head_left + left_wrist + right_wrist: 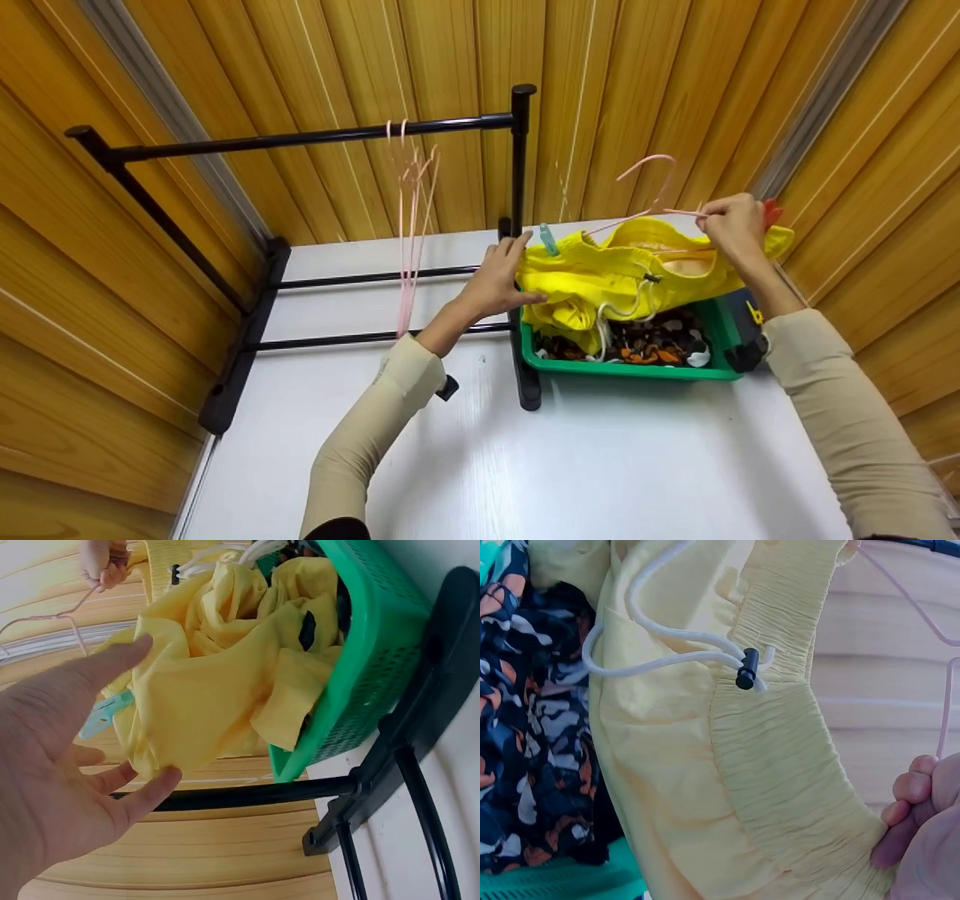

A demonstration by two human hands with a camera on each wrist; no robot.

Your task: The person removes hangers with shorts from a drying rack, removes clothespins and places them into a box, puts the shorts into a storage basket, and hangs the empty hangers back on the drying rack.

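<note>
Yellow shorts (pixel 577 274) with an elastic waistband (pixel 772 735), a white drawstring (pixel 667 637) and a black cord stopper (pixel 747 669) hang over the green basket. A pink hanger (pixel 646 156) runs into the waist opening, its hook upward. My right hand (pixel 739 229) grips the hanger at its right side, by the waistband; a red clip (pixel 772 213) shows behind that hand. A teal clothespin (pixel 548 240) sits on the left end of the waistband. Beside that end, my left hand (pixel 495 277) has its fingers spread, fingertips right at the yellow cloth (pixel 202 705).
The green basket (pixel 637 370) holds dark patterned cloth (pixel 660 341) in orange and white. Left of it stands a black rack (pixel 315 139) with several pink hangers (pixel 409 247). A yellow clip (pixel 754 313) is at the basket's right. Wood-panelled walls (pixel 442 67) surround the white table (pixel 600 457).
</note>
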